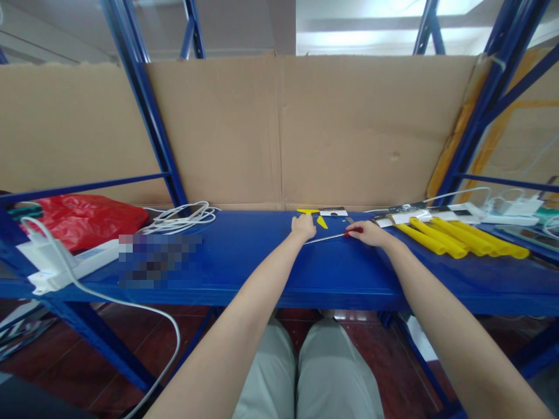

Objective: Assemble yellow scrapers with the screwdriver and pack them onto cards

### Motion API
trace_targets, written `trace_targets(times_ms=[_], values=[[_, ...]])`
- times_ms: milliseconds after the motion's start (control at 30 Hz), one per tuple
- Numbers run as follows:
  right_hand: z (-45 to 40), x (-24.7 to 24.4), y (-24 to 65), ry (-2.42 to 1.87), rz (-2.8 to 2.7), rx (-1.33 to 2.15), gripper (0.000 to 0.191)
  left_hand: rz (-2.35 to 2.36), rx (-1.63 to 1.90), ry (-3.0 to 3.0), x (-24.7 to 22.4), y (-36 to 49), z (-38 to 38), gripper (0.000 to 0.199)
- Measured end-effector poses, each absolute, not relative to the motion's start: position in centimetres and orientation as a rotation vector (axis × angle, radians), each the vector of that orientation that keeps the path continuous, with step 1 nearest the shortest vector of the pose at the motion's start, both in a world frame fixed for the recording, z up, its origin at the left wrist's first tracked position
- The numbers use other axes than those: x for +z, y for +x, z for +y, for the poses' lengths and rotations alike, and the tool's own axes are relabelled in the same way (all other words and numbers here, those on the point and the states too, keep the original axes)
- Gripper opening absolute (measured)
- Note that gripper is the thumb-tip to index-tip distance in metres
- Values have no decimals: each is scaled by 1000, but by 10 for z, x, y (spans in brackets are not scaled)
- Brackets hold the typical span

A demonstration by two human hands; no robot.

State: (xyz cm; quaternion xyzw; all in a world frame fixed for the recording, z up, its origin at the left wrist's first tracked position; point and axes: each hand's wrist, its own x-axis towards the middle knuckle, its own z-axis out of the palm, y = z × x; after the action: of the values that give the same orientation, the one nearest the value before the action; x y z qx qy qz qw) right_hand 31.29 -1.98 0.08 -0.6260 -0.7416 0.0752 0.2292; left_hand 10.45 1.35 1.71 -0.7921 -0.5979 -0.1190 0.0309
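My right hand is closed on the red handle of a screwdriver. Its thin metal shaft points left across the blue shelf, and the tip ends by my left wrist. My left hand rests on the shelf with its fingers curled; what they hold, if anything, is hidden. Just beyond those fingers a yellow strip shows, and a pointed yellow piece lies right beside them. Behind these, a small black-and-white card lies near the cardboard.
Several yellow tubes lie at the right, beside flat white-and-black packages. At the left are a white power strip, a red plastic bag and a coiled white cable. A cardboard wall closes off the back.
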Motion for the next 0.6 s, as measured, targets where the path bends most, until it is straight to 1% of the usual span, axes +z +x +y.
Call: trace_targets(times_ms=[200, 400, 500, 600], values=[[-23, 4, 309, -1753, -2015, 184, 27, -1864, -313, -2482, 18, 102, 12, 35], [-24, 6, 307, -1770, -1989, 156, 28, -1875, -293, -2569, 17, 94, 11, 50], [-24, 6, 306, -1768, -1978, 144, 27, -1886, -329, -2593, 19, 85, 11, 54], [-24, 6, 307, -1772, -1958, 141, 27, -1904, -471, -2620, 19, 70, 12, 56]])
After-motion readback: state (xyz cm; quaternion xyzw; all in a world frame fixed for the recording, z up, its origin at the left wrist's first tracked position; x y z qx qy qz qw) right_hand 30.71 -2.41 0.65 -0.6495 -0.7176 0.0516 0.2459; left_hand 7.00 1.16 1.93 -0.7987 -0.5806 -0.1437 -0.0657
